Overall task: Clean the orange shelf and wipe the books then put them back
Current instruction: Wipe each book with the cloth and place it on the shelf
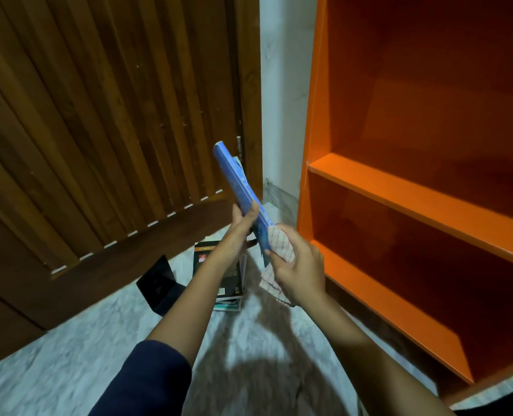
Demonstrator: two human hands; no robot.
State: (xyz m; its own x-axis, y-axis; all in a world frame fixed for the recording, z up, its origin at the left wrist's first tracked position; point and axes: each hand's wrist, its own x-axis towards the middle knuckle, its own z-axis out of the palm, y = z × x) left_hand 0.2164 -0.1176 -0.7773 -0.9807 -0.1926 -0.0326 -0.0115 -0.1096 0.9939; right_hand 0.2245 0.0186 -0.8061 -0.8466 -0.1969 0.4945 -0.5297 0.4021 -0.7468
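A blue book (234, 178) is held up edge-on, tilted, in front of me. My left hand (243, 223) grips it near its lower part. My right hand (297, 268) holds a white cloth with red checks (280, 240) against the book's lower end, and a tail of the cloth hangs below the hand. The orange shelf (423, 199) stands to the right, and its visible compartments hold no books. A small stack of books (231, 277) lies on the floor below my hands, the top one with a dark cover.
A brown slatted wooden door (105, 121) fills the left side. A black object (159, 283) lies on the pale marble floor (69, 355) beside the stack. A white wall strip (282, 100) runs between door and shelf.
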